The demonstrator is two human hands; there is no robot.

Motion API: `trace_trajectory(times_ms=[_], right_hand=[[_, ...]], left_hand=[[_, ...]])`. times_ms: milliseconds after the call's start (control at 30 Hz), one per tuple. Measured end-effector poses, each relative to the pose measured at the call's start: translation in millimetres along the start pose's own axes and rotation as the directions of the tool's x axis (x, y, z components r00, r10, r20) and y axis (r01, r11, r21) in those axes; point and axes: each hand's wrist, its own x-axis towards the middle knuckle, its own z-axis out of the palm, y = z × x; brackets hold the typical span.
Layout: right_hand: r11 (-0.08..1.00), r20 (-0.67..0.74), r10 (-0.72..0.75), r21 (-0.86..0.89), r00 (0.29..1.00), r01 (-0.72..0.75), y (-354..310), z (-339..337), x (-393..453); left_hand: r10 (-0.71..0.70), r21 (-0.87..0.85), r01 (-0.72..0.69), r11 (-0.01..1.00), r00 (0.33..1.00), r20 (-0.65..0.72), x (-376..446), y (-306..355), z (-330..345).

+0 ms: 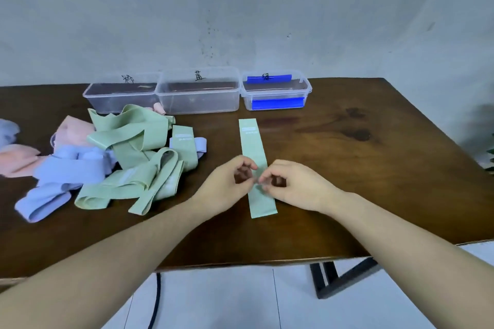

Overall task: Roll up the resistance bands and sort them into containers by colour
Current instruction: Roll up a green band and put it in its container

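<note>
A light green resistance band lies flat and straight on the brown table, pointing away from me. Both hands meet over its near half. My left hand and my right hand have curled fingers, and their fingertips pinch the band close together at its middle. Three clear containers stand in a row at the back: the left container, the middle container, and the right container with blue clips. I see no bands inside them.
A loose pile of unrolled bands lies at the left: green bands, purple bands and pink bands. The table's front edge is just below my forearms, above a white floor and a black table leg.
</note>
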Motion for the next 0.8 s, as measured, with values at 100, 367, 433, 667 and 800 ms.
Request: trace_trajectory(times_ms=[100,367,433,667,800], right_hand=[[0.995,-0.002,-0.086,-0.045,0.996,0.086,9,7,-12],[0.978,-0.044,-0.197,-0.078,0.979,0.193,21,27,-38],[0.975,-0.055,-0.206,-0.101,0.977,0.2,22,31,-40],[0.98,-0.145,-0.192,-0.08,0.971,0.182,17,34,-46],[0.976,-0.204,-0.212,-0.085,0.956,0.199,15,31,-58]], left_hand=[[0.012,0.009,-0.012,1.0,0.999,-0.041,-27,3,13],[0.198,0.35,-0.181,0.919,0.98,-0.011,-78,8,28],[0.176,0.39,-0.137,0.911,0.982,-0.065,-81,7,32],[0.265,0.48,-0.169,0.861,0.954,-0.139,-81,6,39],[0.352,0.493,-0.262,0.83,0.931,-0.097,-81,9,40]])
